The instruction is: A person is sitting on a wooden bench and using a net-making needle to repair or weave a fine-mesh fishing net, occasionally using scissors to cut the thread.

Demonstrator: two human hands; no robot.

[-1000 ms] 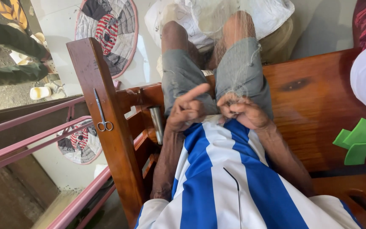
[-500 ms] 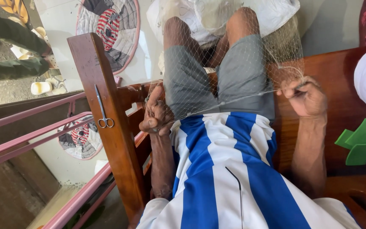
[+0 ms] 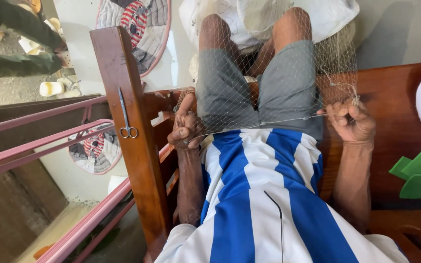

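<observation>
Thin white net stretched over knees; left hand grip clenched on net edge, right hand grip pinching cord. Scissors hang on wooden post.

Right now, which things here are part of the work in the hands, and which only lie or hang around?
In the work:
- fine net, stretched over the lap
- its edge cord, pulled tight between the hands
- left hand, closed on the net
- right hand, pinching the cord

Just around:
- scissors hanging on the wooden post
- green pieces on the bench

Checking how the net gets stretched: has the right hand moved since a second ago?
Yes. The right hand swung outward from mid-lap, away from the wooden post.
</observation>
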